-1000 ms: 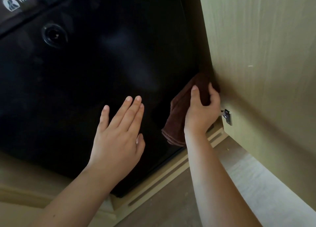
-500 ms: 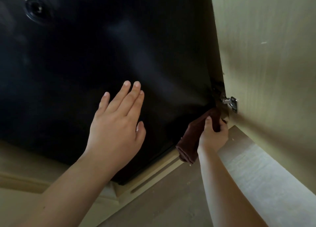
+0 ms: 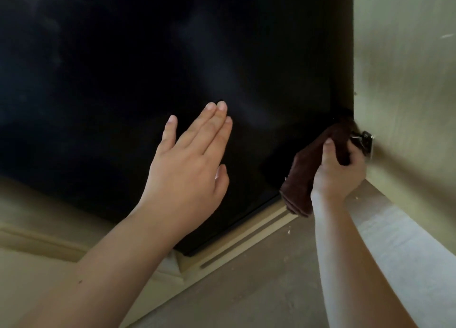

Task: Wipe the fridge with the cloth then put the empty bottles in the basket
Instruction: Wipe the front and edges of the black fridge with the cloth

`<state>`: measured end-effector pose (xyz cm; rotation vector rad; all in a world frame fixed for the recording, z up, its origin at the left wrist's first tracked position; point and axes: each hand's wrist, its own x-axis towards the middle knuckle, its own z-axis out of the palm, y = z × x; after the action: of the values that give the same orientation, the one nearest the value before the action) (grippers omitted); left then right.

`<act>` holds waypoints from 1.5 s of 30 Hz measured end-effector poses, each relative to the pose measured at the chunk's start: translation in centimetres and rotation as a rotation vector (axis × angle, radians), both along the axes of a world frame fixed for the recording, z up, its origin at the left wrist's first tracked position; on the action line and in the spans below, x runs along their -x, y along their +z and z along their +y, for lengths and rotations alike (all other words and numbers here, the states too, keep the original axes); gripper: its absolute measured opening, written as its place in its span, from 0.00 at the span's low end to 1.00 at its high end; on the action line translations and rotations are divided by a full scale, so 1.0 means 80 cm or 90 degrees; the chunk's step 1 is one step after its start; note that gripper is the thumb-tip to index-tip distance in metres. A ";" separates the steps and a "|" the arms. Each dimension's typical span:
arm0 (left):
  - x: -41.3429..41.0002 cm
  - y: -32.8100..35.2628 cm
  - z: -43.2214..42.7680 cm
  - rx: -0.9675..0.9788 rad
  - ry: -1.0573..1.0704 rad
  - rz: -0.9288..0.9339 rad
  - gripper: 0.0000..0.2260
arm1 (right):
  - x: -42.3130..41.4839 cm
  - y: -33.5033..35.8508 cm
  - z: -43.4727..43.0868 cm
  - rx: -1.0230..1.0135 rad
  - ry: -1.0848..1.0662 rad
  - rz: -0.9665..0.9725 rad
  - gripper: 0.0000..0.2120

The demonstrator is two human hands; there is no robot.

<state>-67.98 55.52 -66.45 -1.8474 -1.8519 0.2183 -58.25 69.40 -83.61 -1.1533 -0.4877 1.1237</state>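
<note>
Now I see the black fridge door [image 3: 148, 56] filling most of the head view, glossy and dark, with faint pale smears across its upper middle. My left hand [image 3: 190, 162] lies flat against its lower part, fingers straight and close together, holding nothing. My right hand [image 3: 338, 172] grips the brown cloth [image 3: 303, 177], thumb curled over the folds, pressing it into the door's lower right corner; the loose end hangs below the wrist. Just beside that hand a small metal hinge [image 3: 362, 140] sits on the pale wooden cabinet panel [image 3: 404, 80] that rises along the right. Below the door runs a light wooden base strip [image 3: 246, 236] with a groove in it, and beneath that a dull grey-brown floor [image 3: 259, 278] with a few pale specks.
</note>
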 end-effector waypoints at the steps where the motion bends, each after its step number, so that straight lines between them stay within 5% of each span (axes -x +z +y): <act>1: 0.000 -0.001 0.000 -0.003 0.001 -0.002 0.27 | -0.001 -0.001 0.002 0.003 0.008 0.000 0.12; 10: 0.003 -0.024 -0.031 -0.026 0.012 -0.089 0.27 | 0.007 -0.019 -0.017 0.155 0.034 0.072 0.10; 19: 0.036 -0.064 -0.107 -0.018 0.088 -0.100 0.26 | 0.097 0.082 -0.138 -0.119 0.091 0.041 0.14; 25: 0.056 -0.073 -0.137 -0.028 0.137 -0.137 0.26 | 0.098 0.048 -0.137 -0.208 0.136 -0.068 0.17; 29: 0.060 -0.078 -0.148 -0.032 0.139 -0.150 0.27 | 0.069 -0.015 -0.112 -0.079 0.126 -0.160 0.18; 33: 0.059 -0.084 -0.154 -0.016 0.151 -0.163 0.28 | 0.059 -0.036 -0.099 0.102 0.119 -0.046 0.16; 40: 0.049 -0.096 -0.146 -0.022 0.160 -0.212 0.32 | 0.085 -0.033 -0.144 0.079 0.167 -0.020 0.15; 45: 0.049 -0.105 -0.138 -0.006 0.149 -0.204 0.31 | 0.046 -0.023 -0.062 0.099 0.036 0.033 0.17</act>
<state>-71.91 44.45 -74.83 -1.7361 -2.2833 -0.0088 -61.96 64.42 -85.47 -1.2470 -0.4001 1.2550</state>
